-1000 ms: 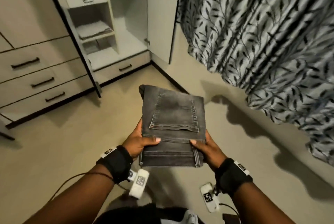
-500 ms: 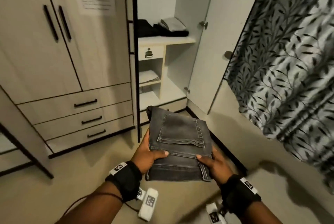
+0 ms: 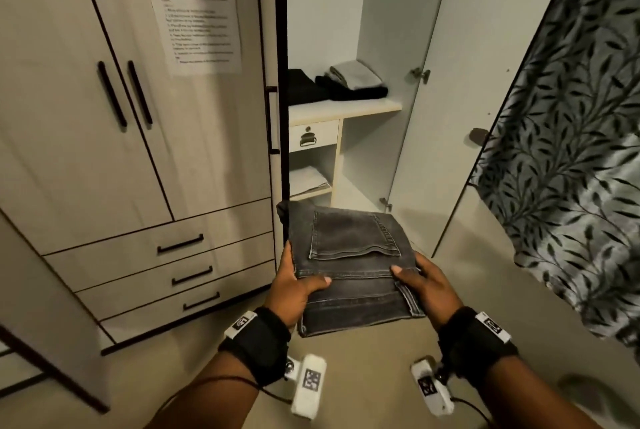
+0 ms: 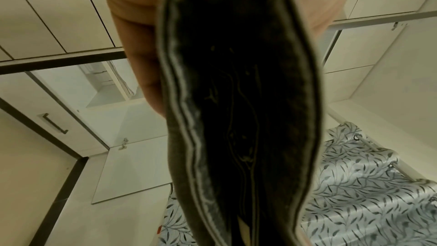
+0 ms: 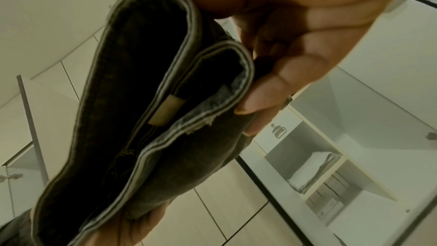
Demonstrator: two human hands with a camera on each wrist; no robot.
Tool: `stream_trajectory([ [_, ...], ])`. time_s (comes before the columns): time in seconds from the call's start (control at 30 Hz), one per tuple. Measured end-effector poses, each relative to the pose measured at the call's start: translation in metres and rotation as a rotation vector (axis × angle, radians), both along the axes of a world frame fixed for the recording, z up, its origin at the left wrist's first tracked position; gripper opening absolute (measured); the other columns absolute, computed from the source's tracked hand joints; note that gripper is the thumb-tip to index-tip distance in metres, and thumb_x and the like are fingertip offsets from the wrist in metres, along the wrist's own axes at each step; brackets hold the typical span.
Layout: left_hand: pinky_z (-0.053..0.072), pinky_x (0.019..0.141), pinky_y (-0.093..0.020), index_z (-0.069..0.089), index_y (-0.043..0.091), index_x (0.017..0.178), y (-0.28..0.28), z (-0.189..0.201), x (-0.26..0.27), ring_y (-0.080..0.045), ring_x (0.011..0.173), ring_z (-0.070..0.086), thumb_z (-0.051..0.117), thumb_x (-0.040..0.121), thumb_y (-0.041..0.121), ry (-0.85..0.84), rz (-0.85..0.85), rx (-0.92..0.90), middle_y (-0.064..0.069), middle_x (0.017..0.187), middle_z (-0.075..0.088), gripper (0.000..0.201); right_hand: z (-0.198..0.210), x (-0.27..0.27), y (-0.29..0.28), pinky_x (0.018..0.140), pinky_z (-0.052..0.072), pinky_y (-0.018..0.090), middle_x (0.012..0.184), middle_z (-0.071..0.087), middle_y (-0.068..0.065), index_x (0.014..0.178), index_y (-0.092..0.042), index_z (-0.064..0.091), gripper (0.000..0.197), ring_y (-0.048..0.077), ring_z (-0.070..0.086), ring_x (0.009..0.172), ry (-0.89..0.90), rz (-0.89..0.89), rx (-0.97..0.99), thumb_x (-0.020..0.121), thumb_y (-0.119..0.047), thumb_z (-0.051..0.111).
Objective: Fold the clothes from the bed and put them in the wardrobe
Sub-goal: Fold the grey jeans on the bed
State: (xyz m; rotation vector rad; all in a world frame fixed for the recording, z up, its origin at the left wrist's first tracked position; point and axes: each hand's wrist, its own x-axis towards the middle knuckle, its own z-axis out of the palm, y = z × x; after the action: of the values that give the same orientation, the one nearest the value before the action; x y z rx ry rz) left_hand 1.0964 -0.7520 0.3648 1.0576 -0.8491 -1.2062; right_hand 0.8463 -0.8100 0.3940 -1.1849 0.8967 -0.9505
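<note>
Jeans (image 3: 349,266), dark grey and folded into a flat rectangle, sit level in the air between 2 hands, near the open wardrobe (image 3: 346,106) and low in front of its right compartment. A back pocket faces up. The left hand (image 3: 294,285) grips the left edge, thumb on top and fingers curled beneath; the right hand (image 3: 424,281) grips the right edge the same way, thumb pressed on the top layer. In the right wrist view the fingers (image 5: 264,100) wrap the stacked folds from below, and a tan label (image 5: 165,109) shows between the layers. The left wrist view shows the fold edge-on, dark and blurred, with the palm against it.

On the far shelf (image 3: 346,109) lie folded black clothes (image 3: 346,89) with a white piece (image 3: 356,74) on top. Below it is a small drawer (image 3: 313,135), and under that a cubby holding folded white cloth (image 3: 306,179). The door (image 3: 450,99) stands open to the right, just beside a leaf-print curtain (image 3: 571,151). To the left are 2 closed doors, a printed sheet (image 3: 195,9) stuck on one, above 3 drawers (image 3: 180,273).
</note>
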Motion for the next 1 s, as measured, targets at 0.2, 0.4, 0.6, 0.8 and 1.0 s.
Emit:
stream_trajectory([
  [0.2, 0.050, 0.102, -0.057, 0.039, 0.027, 0.150, -0.121, -0.001, -0.024, -0.038, 0.118, 0.065, 0.083, 0.056, 0.011, 0.003, -0.001, -0.009, -0.016, 0.127, 0.068, 0.105, -0.004, -0.026, -0.136, 0.085, 0.060, 0.039, 0.119, 0.073, 0.015, 0.131, -0.010, 0.062, 0.034, 0.035, 0.071, 0.106, 0.019, 0.045, -0.052, 0.097, -0.012, 0.059],
  [0.4, 0.059, 0.088, -0.043, 0.045, 0.033, 0.143, -0.231, 0.001, -0.055, -0.032, 0.111, 0.069, 0.075, 0.073, -0.011, -0.054, 0.020, -0.011, -0.009, 0.122, 0.071, 0.088, -0.021, -0.062, -0.259, 0.102, 0.051, 0.048, 0.128, 0.069, 0.013, 0.136, -0.010, 0.058, 0.037, 0.035, 0.065, 0.119, 0.073, 0.136, -0.137, 0.100, -0.005, 0.056],
  [0.6, 0.056, 0.095, -0.052, 0.038, 0.030, 0.149, -0.316, -0.008, -0.091, -0.035, 0.118, 0.066, 0.073, 0.082, -0.012, -0.115, -0.021, -0.017, -0.012, 0.131, 0.067, 0.087, -0.014, -0.102, -0.367, 0.104, 0.051, 0.047, 0.130, 0.068, 0.009, 0.140, -0.012, 0.053, 0.042, 0.030, 0.064, 0.121, 0.168, 0.255, -0.234, 0.100, 0.000, 0.056],
  [0.8, 0.058, 0.093, -0.043, 0.043, 0.040, 0.146, -0.395, -0.013, -0.079, -0.022, 0.118, 0.066, 0.085, 0.074, -0.002, -0.211, 0.041, -0.006, 0.001, 0.130, 0.068, 0.094, -0.015, -0.094, -0.448, 0.105, 0.049, 0.051, 0.131, 0.067, 0.010, 0.141, -0.011, 0.052, 0.042, 0.031, 0.064, 0.122, 0.190, 0.278, -0.275, 0.100, -0.004, 0.057],
  [1.0, 0.057, 0.094, -0.040, 0.042, 0.048, 0.146, -0.479, -0.013, -0.034, -0.018, 0.117, 0.066, 0.093, 0.068, 0.017, -0.340, 0.049, -0.019, 0.008, 0.129, 0.068, 0.098, -0.011, -0.057, -0.532, 0.104, 0.051, 0.043, 0.132, 0.067, 0.010, 0.142, -0.009, 0.050, 0.044, 0.030, 0.064, 0.123, 0.191, 0.291, -0.311, 0.099, -0.002, 0.056],
])
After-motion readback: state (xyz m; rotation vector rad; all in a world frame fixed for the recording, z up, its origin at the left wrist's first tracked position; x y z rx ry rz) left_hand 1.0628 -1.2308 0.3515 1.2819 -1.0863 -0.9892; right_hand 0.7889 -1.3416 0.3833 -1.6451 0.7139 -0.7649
